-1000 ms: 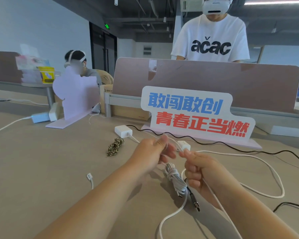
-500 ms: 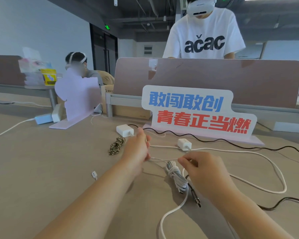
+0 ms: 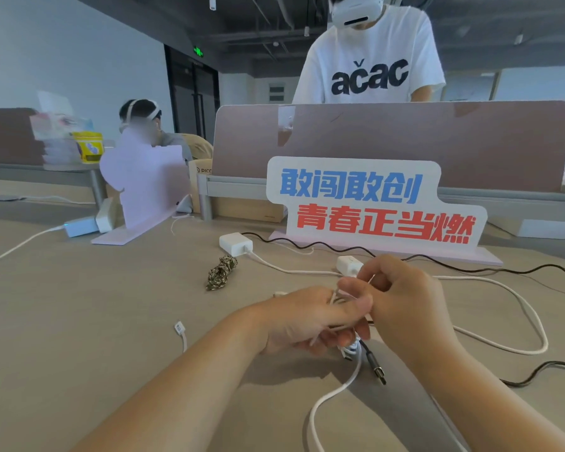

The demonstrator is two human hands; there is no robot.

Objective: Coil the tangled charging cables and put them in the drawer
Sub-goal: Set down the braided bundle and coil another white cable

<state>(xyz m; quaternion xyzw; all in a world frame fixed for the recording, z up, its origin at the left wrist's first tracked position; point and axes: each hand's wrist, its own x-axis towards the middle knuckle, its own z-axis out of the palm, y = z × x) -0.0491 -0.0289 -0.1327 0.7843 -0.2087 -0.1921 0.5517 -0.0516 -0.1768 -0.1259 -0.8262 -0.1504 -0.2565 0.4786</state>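
Both hands are up over the table (image 3: 79,305): the left hand (image 3: 304,318) has its fingers (image 3: 349,303) curled round a few turns of thin white charging cable (image 3: 335,296), and the right hand (image 3: 408,301) pinches a strand of it just above the left thumb. Those turns look loose, so a slack pinch could let them spring off the fingers and undo the coil. A hard tug is the other worry. The small white charger (image 3: 348,265) sits just beyond the fingers and would likely skid if the line goes taut. A long white loop (image 3: 543,339) lies out to the right of the fingers, though I cannot tell whether it is the same line. Directly under the fingers lie a wound white bundle (image 3: 351,349) and a black cable (image 3: 372,358) with a metal plug, close enough to get caught up in the next wrap. Left of the fingers there is a loose white plug (image 3: 179,328), and further off a braided cord (image 3: 221,272) bunched up near a larger white charger (image 3: 235,243). Beyond the fingers stand a slogan sign (image 3: 372,203) and a divider panel (image 3: 405,141), with a person in a white T-shirt (image 3: 369,60) behind it. The drawer is nowhere in view, so the drop-off route is anyone's guess.
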